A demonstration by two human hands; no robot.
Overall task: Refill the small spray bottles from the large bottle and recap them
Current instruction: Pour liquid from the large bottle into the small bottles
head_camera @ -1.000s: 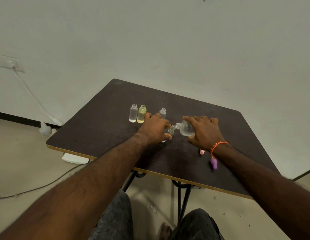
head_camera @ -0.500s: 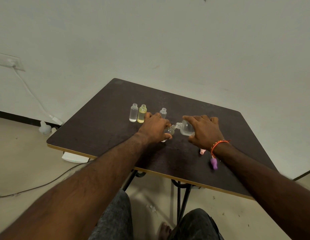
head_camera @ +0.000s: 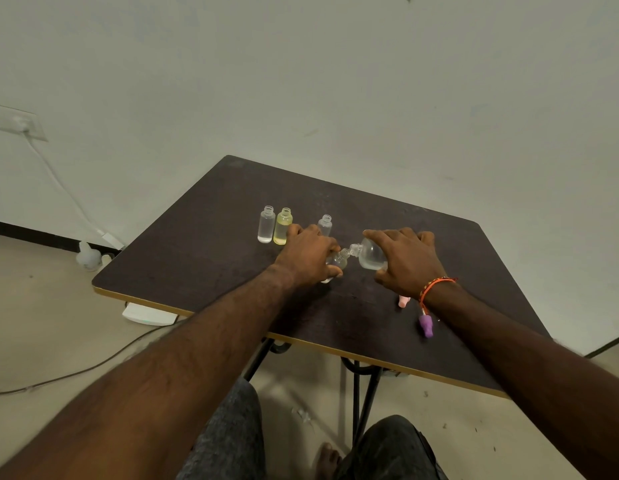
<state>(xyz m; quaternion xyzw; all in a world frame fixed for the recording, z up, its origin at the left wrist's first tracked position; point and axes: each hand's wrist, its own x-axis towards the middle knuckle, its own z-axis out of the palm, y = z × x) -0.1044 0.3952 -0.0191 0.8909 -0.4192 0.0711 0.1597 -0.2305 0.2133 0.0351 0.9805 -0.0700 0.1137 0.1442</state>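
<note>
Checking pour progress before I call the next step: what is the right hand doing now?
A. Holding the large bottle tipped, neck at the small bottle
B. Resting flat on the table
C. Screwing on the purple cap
A: the right hand grips the large bottle tilted toward the small bottle held by the left hand.

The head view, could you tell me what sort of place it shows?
Probably a bare spare room set up as a makeshift work spot: one dark folding table against a plain wall, a wall socket and a cable trailing over the floor.
</note>
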